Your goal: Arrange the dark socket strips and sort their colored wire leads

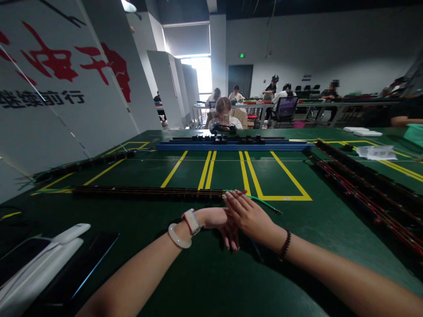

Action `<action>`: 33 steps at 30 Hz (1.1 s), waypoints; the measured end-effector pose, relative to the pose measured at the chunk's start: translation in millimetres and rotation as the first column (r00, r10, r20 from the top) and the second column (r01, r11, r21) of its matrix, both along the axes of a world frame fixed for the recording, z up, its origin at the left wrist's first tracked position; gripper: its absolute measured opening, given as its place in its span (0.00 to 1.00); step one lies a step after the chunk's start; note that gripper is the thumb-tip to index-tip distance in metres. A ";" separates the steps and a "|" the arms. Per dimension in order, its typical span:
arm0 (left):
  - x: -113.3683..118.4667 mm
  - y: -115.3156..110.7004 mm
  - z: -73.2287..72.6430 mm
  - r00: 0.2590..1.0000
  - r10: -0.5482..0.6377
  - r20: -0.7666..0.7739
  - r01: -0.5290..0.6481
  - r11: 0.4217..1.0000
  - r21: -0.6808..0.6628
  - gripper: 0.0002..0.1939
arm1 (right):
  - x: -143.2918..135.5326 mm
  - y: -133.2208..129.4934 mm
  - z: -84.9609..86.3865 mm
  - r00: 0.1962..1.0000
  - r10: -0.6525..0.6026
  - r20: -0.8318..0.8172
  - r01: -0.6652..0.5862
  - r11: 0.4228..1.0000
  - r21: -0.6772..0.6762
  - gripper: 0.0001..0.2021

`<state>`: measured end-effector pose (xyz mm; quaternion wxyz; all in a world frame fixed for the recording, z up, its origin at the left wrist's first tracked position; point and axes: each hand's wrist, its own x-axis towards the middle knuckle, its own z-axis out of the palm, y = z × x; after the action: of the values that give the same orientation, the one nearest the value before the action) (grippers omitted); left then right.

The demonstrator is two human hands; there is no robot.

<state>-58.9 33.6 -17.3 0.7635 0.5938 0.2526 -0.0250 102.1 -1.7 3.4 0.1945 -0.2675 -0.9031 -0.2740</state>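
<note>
My left hand [220,219] is bent at the wrist, its fingers hanging loosely apart with nothing visible in them. A watch [191,221] and a pale bangle [179,236] sit on that arm. Partly over it lies my right hand [250,214], fingers stretched out towards the near end of a long black strip with wires [148,193]. Whether the fingertips touch the strip or the back of my left hand is hard to see. A green cable [266,204] emerges beyond my right hand, its tip pointing right. The right wrist wears a dark beaded bracelet [287,244].
Blue rails [231,146] with black parts lie across the table's far side. Wired black strips [366,189] run along the right. A phone [89,259] and a white device [46,264] lie at the left. A person [228,119] sits opposite; others work behind.
</note>
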 end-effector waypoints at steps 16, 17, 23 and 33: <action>1.0 -1.0 11.8 1.000 0.028 -0.004 -0.028 0.997 -0.065 0.18 | -2.1 35.6 -10.9 0.903 -0.423 0.070 0.427 0.902 -0.062 0.17; 0.9 -0.8 11.8 1.000 0.028 -0.001 -0.028 0.998 -0.062 0.18 | -2.3 38.9 -10.2 0.896 -0.439 0.073 0.444 0.894 -0.067 0.15; 0.2 -1.0 12.8 0.999 0.050 -0.008 -0.050 0.998 -0.039 0.17 | 9.9 56.9 -1.2 0.889 -0.454 0.061 0.458 0.874 -0.161 0.14; -1.8 -1.9 21.4 0.998 0.042 -0.039 -0.044 0.998 -0.039 0.18 | 84.1 97.7 1.2 0.791 -0.595 0.145 0.612 0.772 -0.172 0.16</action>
<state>-60.7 31.7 4.1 0.7706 0.5723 0.2795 -0.0251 186.2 96.0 4.5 0.0295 -0.5506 -0.8002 -0.2358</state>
